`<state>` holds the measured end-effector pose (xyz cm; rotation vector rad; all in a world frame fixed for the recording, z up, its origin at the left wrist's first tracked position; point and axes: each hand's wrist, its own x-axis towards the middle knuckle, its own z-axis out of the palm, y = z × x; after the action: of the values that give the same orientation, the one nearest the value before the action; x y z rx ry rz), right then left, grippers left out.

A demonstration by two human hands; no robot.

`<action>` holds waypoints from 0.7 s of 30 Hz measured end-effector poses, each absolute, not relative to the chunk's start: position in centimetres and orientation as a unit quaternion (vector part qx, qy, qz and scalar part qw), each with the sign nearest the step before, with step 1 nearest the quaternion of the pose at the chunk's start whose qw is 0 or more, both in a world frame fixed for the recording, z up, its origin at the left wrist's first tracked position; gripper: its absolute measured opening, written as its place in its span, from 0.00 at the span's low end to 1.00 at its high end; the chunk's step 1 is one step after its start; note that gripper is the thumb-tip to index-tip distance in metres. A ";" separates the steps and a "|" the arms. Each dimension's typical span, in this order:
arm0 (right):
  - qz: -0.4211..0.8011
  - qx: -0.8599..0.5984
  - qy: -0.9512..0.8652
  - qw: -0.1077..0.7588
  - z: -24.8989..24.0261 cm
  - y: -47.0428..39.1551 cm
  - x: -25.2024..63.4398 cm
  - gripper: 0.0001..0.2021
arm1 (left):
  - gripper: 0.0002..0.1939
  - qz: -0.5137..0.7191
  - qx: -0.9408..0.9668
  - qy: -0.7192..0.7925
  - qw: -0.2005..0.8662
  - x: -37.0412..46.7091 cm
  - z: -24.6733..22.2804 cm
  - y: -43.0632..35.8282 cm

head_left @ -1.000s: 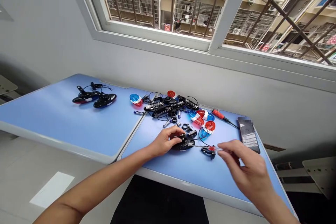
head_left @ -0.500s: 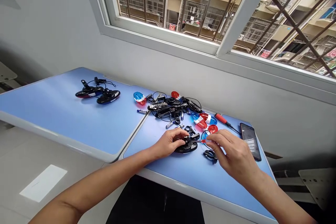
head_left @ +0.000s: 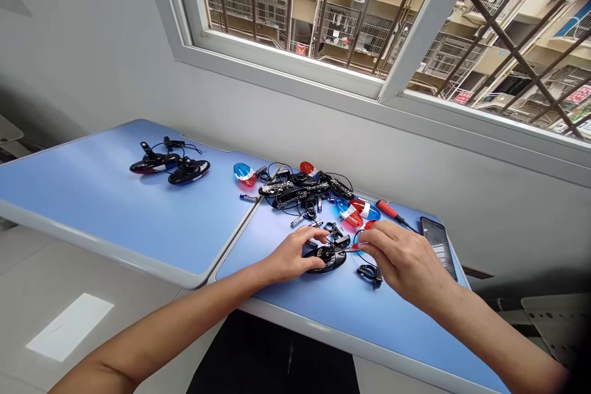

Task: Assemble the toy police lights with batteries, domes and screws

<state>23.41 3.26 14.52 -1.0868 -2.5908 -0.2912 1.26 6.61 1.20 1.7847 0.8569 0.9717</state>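
A black oval bicycle-light housing [head_left: 333,263] lies on the blue table in front of me. My left hand [head_left: 299,253] is at its left side, finger and thumb spread apart, with the thumb tip at the housing's edge. My right hand [head_left: 401,257] pinches a small screwdriver [head_left: 355,247] with a red part near the fingers. Its thin shaft points left over the middle of the housing; whether the tip touches a screw is too small to tell. Just behind the housing lie black clamp pieces [head_left: 340,239]. Another black clamp [head_left: 369,273] rests below my right fingers.
Several opened black housings with wires [head_left: 300,192] are heaped at the back, among batteries [head_left: 248,197] and red-and-blue lenses [head_left: 348,212]. A red-handled screwdriver [head_left: 388,209] and a phone [head_left: 438,243] lie to the right. Two closed lights [head_left: 188,171] sit on the left table.
My left finger and thumb have opened away from the middle of the housing, uncovering more of it. My right hand has shifted slightly left, still holding the screwdriver.
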 end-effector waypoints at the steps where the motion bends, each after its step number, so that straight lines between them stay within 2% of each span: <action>1: -0.100 -0.378 -0.909 0.142 14.8 3.4 23.3 0.13 | 0.26 0.379 0.735 0.357 0.435 1.2 1.1 6.6; 6: -0.098 -0.371 -0.922 0.057 16.5 3.8 22.5 0.13 | 0.19 0.329 0.785 0.366 0.376 1.6 0.7 6.7; 12: -0.121 -0.406 -0.906 -0.006 16.6 3.6 21.2 0.07 | 0.16 0.319 0.803 0.359 0.353 1.4 0.9 6.5; 16: -0.131 -0.465 -0.875 -0.044 16.8 3.7 20.3 0.10 | 0.15 0.288 0.820 0.363 0.335 1.3 1.3 6.5; 21: -0.111 -0.541 -0.820 -0.150 18.3 4.1 18.6 0.15 | 0.16 0.276 0.820 0.361 0.347 1.3 1.3 6.6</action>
<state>18.60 4.13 18.34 -1.8845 -2.8545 -0.3873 1.34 6.62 1.30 2.1288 0.9367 0.7173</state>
